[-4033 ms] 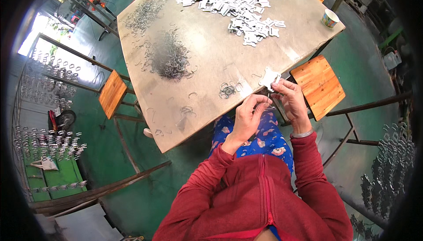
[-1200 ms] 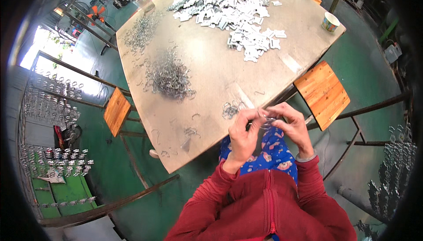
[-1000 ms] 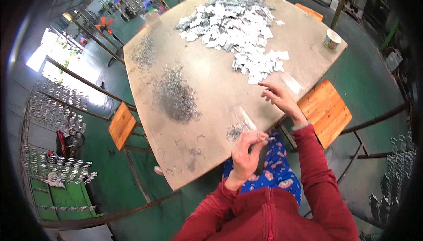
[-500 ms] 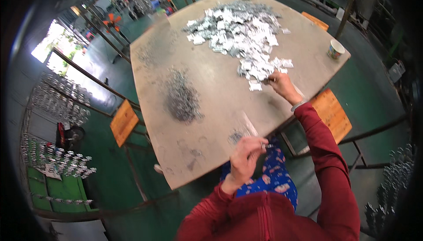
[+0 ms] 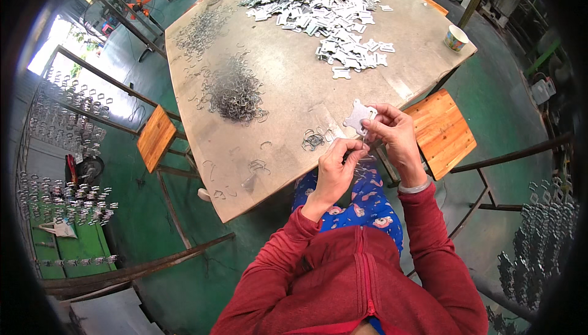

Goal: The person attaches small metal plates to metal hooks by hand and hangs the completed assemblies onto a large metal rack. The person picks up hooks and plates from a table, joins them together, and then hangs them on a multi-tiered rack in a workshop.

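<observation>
Just beyond the near table edge, my right hand (image 5: 399, 140) pinches a flat light-metal plate (image 5: 358, 116) with notched corners and a slot. My left hand (image 5: 335, 172) meets it from the left, thumb and forefinger closed on a thin wire clip (image 5: 364, 144) at the plate's lower edge. The clip is mostly hidden by the fingers; whether it passes through the slot I cannot tell. A small cluster of bent wire clips (image 5: 313, 140) lies on the table (image 5: 294, 99) beyond my left hand. A big heap of similar plates (image 5: 346, 50) spreads across the far side.
A dense pile of wire clips (image 5: 234, 94) sits left of centre, with a looser scatter (image 5: 199, 33) behind it. A paper cup (image 5: 456, 38) stands at the right corner. Wooden stools flank the table, one on the right (image 5: 442, 129), another on the left (image 5: 157, 137). Racks of hanging metal parts (image 5: 539, 246) stand nearby.
My right hand has come back from the plate heap toward my body with one plate in its fingers. Both hands now meet. The view has shifted, so the table sits higher.
</observation>
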{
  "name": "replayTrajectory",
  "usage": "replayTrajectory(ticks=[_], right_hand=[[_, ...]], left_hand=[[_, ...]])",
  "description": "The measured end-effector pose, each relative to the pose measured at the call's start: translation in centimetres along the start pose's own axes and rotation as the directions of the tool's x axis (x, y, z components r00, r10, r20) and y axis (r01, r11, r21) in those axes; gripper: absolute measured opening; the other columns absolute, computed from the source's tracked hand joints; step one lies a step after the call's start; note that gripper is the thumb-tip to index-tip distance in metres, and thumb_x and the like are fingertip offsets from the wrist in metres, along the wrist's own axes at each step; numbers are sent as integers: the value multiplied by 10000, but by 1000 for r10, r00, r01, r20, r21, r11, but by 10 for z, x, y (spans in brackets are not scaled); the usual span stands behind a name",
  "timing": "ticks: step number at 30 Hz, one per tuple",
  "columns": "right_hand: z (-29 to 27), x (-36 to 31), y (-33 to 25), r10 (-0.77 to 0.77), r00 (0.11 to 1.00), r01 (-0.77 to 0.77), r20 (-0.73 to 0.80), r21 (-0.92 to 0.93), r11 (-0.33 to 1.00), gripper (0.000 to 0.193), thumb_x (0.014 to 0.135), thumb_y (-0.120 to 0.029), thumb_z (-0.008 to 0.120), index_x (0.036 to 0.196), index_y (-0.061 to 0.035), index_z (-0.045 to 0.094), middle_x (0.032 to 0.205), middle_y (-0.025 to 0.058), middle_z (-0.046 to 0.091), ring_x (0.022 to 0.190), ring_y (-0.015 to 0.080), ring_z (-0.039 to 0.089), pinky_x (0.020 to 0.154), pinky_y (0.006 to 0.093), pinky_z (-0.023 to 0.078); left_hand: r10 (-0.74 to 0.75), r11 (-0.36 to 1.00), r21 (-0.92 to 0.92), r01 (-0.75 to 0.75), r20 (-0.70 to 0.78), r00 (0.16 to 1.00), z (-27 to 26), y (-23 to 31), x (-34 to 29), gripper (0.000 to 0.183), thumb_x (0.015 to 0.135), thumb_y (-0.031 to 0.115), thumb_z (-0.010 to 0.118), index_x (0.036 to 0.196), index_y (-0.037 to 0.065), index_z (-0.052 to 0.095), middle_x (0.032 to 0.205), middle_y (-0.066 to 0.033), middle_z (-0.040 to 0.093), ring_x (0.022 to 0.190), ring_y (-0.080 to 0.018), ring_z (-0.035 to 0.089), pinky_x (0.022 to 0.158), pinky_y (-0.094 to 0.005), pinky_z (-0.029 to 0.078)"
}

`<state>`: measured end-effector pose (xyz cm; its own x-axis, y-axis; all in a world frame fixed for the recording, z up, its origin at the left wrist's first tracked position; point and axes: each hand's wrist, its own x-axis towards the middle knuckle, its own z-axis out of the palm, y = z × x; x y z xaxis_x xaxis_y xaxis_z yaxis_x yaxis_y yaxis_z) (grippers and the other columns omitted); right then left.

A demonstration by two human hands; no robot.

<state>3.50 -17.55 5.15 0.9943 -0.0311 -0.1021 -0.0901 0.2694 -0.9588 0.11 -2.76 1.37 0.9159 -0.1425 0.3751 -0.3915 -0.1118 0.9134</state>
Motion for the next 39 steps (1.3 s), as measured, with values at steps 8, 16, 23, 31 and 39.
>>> replayTrajectory(ticks=[8, 16, 23, 31, 39], right_hand=[[11, -15, -10, -79, 997, 79, -3, -97, 992, 285, 728, 8, 692, 998, 40, 608, 680, 37, 614, 584, 79, 560, 535, 199, 438], [9, -24, -10, -200, 979, 190, -29, -206, 960, 256, 705, 55, 702, 948, 33, 624, 746, 45, 639, 661, 83, 588, 600, 194, 448], [13, -24, -13, -185, 983, 181, -8, -176, 968, 255, 699, 60, 712, 937, 45, 619, 742, 50, 639, 658, 81, 585, 609, 192, 451], [5, -28, -8, -136, 989, 126, -51, -156, 980, 243, 704, 48, 708, 931, 49, 620, 740, 48, 637, 649, 76, 580, 606, 187, 450], [2, -32, 14, -75, 997, 72, -28, -111, 991, 174, 736, 37, 684, 901, 34, 628, 764, 55, 657, 671, 83, 610, 614, 193, 478]], left_hand=[[46, 994, 99, -41, -51, 998, -4, 11, 1, 71, 795, 33, 638, 851, 16, 597, 808, -99, 634, 767, -215, 621, 690, -307, 473], [99, 981, 183, -66, -181, 978, -34, -4, 5, 239, 782, 99, 655, 1001, 24, 597, 885, -105, 615, 891, -270, 585, 747, -352, 465], [14, 519, 847, 119, -148, 989, -172, -114, 46, 121, 761, 126, 650, 844, 41, 671, 799, -127, 600, 816, -304, 554, 733, -406, 449], [-1, 407, 910, -72, 79, 997, -165, -131, 48, 82, 823, 70, 554, 880, 23, 590, 831, -134, 567, 878, -317, 523, 734, -410, 436], [-282, 954, 87, 286, -50, 958, -66, -2, 38, 150, 900, 102, 547, 966, -23, 598, 805, -72, 630, 719, -131, 592, 680, -249, 469]])
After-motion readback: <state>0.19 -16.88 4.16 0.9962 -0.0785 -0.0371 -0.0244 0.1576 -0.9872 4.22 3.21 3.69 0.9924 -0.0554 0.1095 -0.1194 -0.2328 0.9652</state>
